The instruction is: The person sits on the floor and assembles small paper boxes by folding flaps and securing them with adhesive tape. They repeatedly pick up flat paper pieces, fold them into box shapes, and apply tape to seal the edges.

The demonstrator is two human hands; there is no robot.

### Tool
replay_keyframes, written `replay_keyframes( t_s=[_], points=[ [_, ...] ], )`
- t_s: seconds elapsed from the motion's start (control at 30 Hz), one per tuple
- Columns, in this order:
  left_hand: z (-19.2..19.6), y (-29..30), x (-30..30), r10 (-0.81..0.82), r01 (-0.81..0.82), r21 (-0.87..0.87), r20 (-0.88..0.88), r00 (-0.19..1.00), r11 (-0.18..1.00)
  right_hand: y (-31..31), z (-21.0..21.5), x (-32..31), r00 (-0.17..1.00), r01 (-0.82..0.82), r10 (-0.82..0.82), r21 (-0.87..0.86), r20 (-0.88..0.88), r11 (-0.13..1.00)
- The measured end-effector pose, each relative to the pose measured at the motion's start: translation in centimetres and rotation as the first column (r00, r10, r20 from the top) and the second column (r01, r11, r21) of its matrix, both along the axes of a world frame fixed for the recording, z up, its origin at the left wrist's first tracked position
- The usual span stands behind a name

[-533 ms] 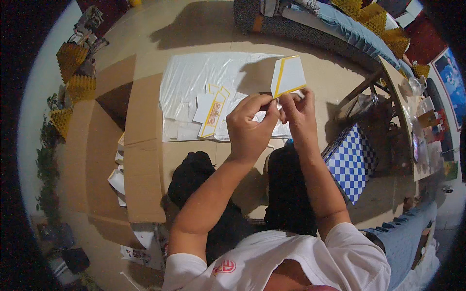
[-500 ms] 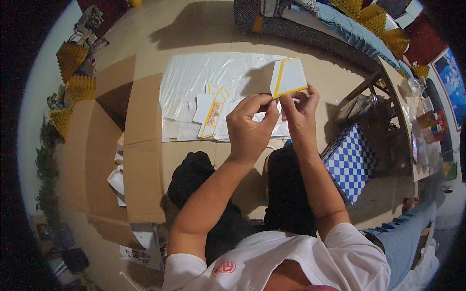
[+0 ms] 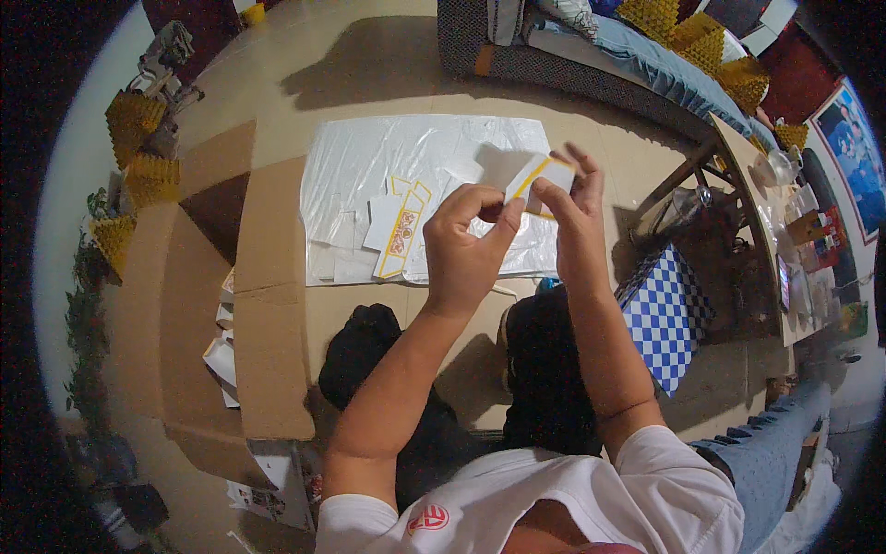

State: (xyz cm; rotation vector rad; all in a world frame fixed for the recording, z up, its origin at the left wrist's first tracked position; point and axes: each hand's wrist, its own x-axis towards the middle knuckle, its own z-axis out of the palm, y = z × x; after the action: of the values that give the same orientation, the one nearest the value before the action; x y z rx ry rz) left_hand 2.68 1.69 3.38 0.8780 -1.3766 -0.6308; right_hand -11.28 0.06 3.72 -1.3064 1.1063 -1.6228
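Between my two hands is a small white paper carton (image 3: 557, 175) with yellow edges, partly folded. My left hand (image 3: 469, 233) pinches its near left corner between thumb and fingers. My right hand (image 3: 580, 214) presses the thumb on its near side, with the fingers up behind its right side, slightly blurred. Beyond and left of my left hand, a flat carton blank (image 3: 402, 231) with a yellow border and red print lies on other white pieces. They rest on a white plastic sheet (image 3: 355, 152) spread on the floor.
At my left stands a large open cardboard box (image 3: 272, 360) with several white cartons (image 3: 221, 355) inside. A blue-and-white checked box (image 3: 663, 319) sits at the right, beside a wooden table (image 3: 738, 185) with clutter on it. A grey sofa (image 3: 461, 55) stands at the back.
The carton has come lower and nearer to me and has tilted. My right fingers have lifted behind its right side, while my left hand keeps its pinch.
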Motion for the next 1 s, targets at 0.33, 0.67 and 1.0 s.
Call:
replay_keyframes(
  t_s=[0.33,0.67,1.0],
  points=[
    [-0.4,-1.7,2.8,-0.185,0.272,0.194,-0.376,0.908,0.942,-0.3,2.7,0.1,0.886,-0.354,0.320,-0.045,-0.335,0.934],
    [-1.4,-2.1,2.8,-0.215,0.318,0.270,-0.349,0.912,0.909,-0.7,1.1,-1.0,0.857,-0.319,0.283,-0.012,-0.430,0.948],
    [-1.7,-2.1,1.6,-0.167,0.234,0.262,-0.256,0.952,0.936,-1.0,0.4,-1.7,0.840,-0.283,0.230,-0.036,-0.491,0.958]
  ],
)
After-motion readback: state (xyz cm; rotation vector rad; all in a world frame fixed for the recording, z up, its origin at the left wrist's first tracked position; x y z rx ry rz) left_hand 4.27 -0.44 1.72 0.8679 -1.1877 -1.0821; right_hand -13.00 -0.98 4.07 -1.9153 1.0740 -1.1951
